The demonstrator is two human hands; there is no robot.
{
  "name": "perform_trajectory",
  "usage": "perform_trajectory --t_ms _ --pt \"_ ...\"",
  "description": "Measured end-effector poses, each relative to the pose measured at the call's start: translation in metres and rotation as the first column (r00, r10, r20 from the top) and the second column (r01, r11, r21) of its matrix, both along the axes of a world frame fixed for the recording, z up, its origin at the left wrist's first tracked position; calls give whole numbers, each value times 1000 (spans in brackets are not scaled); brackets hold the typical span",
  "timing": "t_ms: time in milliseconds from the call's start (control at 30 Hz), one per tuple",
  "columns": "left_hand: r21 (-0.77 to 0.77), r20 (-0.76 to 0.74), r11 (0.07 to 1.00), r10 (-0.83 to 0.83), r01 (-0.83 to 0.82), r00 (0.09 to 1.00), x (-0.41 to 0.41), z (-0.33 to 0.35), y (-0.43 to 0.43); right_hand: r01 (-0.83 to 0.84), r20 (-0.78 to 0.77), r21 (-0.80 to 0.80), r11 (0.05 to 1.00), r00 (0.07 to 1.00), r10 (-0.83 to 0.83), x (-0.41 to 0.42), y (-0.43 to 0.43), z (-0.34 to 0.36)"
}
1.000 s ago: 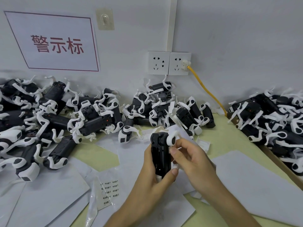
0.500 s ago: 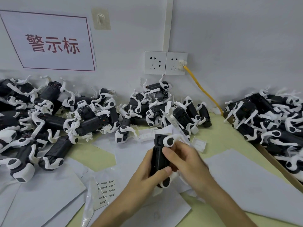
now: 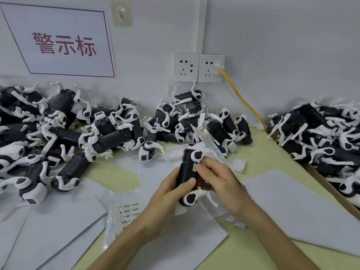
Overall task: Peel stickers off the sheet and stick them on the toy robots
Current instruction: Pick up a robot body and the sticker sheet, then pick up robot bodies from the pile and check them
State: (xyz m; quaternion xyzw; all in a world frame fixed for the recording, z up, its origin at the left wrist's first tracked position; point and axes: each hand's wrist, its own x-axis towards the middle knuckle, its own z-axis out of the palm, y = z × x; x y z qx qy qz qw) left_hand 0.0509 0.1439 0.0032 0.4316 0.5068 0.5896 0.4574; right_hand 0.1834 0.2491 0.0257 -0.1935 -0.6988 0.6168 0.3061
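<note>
heaps of black toy robots with white plastic legs (image 3: 58, 137) cover the left of the pale green tabletop (image 3: 261, 151); whether any of them carry stickers is too small to tell. nearer, a clear sleeve (image 3: 111, 227) with a printed sticker sheet (image 3: 127, 213) inside lies on loose white papers (image 3: 48, 227). at centre the left hand (image 3: 171, 193) wraps around one black-and-white toy robot (image 3: 186, 172), held upright above the tabletop, thumb across its side. a small pale sticker (image 3: 195, 167) sits on the robot's black flank. the right hand (image 3: 218, 182) pinches at that sticker with thumb and forefinger, apparently pressing it down. behind that hand a white backing sheet (image 3: 206, 141) with rows of small labels stands tilted; what holds it is hidden. further right, more such robots (image 3: 315, 133) fill a brown cardboard box (image 3: 329, 187). i judge this one robot nearly done, while the crowd around it suggests much remains.
</note>
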Motion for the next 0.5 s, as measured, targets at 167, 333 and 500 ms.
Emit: perform_trajectory --t_ms 167,333,500 --pt "-51 136 995 88 -82 987 -7 8 3 165 -46 515 841 985 -165 3 -8 -6" --pt "-120 202 992 48 -24 978 -19 16 -2 384 -323 735 558 923 -210 11 -10 6" --pt "-236 203 959 -111 159 973 -27 23 -6 45 107 779 625 973 -203 22 3 15"
